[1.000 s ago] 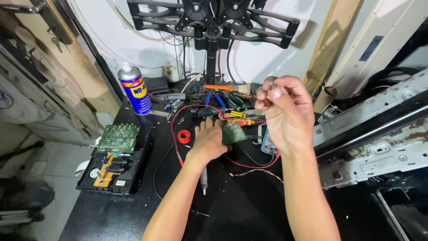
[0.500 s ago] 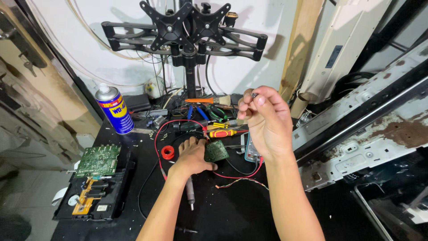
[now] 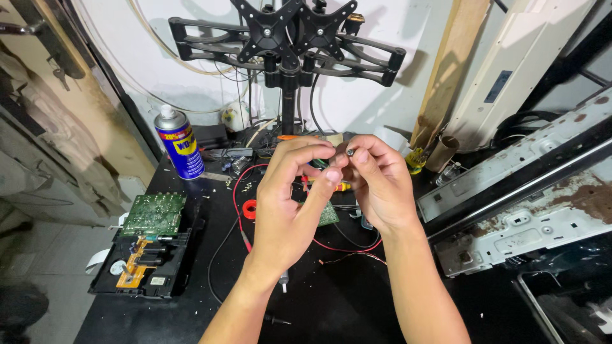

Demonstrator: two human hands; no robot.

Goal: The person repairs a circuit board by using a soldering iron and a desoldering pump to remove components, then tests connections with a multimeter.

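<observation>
Presently both hands meet above the worktop point(image 3: 382, 299): right hand point(image 3: 376, 185) pinches a small dark cylindrical part point(image 3: 349, 151), left hand point(image 3: 290, 197) fingertips closing on it; best held steady, pinch light.

The table point(image 3: 357, 306) was matt black. The spray can point(image 3: 180, 143) was glossy painted metal with a plastic cap. The monitor arm point(image 3: 287, 38) looked like matt black metal. The chassis panel point(image 3: 529, 216) was bare sheet metal, rust-stained. The plank point(image 3: 446, 70) was raw wood. The circuit board point(image 3: 154, 214) was green and dull.
</observation>
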